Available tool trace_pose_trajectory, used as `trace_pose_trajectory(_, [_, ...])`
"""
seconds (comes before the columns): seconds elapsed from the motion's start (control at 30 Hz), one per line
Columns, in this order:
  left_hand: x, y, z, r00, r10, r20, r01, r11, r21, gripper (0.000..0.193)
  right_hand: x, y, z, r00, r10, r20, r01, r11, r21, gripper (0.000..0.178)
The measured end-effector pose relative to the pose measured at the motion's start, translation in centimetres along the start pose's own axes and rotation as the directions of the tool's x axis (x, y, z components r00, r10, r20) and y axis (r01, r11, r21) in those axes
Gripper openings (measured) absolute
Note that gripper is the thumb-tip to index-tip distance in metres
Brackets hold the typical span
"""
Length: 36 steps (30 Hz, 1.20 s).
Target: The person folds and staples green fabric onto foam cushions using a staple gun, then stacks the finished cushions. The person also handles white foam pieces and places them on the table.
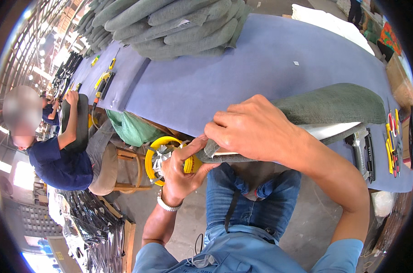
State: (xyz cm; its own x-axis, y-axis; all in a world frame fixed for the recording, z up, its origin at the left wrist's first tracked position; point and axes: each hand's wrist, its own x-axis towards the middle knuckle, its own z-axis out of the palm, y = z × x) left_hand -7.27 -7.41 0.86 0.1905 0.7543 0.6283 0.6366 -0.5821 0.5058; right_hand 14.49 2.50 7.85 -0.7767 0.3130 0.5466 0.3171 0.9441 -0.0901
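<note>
A long cushion (334, 102) covered in dark grey-green fabric lies tilted across the table's near edge, its narrow end toward me. White padding (331, 131) shows along its open side, between the fabric layers. At the narrow end, my left hand (181, 168) pinches the fabric corner between thumb and fingers. My right hand (254, 129) is bent over the same end, its fingers closed on the fabric edge close to the left fingertips. The right palm and part of the folded corner are hidden.
Similar grey-green pieces (183, 29) are piled on the blue table (206, 86). A staple gun (362, 152) and yellow-and-red hand tools (391, 143) lie at right. A yellow bucket (149, 166) of scraps stands below. A co-worker (61, 161) sits at left; white material (329, 26) lies far right.
</note>
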Motion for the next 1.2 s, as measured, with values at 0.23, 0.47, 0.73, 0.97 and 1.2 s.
trace_pose_trajectory(0.23, [-1.9, -0.6, 0.7, 0.998, -0.049, -0.026, 0.045, 0.989, -0.142, 0.06, -0.2, -0.5, 1.1, 0.997, 0.031, 0.068, -0.03, 0.999, -0.013, 0.023])
trace_pose_trajectory(0.47, [-1.2, 0.5, 0.6, 0.996, -0.082, -0.023, 0.081, 0.996, -0.042, 0.06, -0.4, -0.4, -0.1, 0.994, 0.062, 0.092, -0.068, 0.995, 0.066, 0.02])
trace_pose_trajectory(0.73, [2.4, 1.4, 0.2, 0.989, 0.136, -0.064, -0.139, 0.988, -0.061, 0.056, -1.9, -1.8, -4.0, 0.999, 0.05, 0.014, -0.052, 0.969, 0.24, 0.047])
trace_pose_trajectory(0.97, [3.6, 0.2, 1.1, 0.971, 0.234, -0.047, -0.239, 0.959, -0.153, 0.051, -4.0, -4.1, -3.7, 0.984, 0.104, -0.143, -0.101, 0.995, 0.028, 0.038])
trace_pose_trajectory(1.2, [3.8, 1.2, 1.8, 0.979, 0.196, -0.061, -0.201, 0.976, -0.085, 0.051, -5.5, -4.4, -1.3, 0.927, 0.122, -0.354, -0.124, 0.992, 0.018, 0.042])
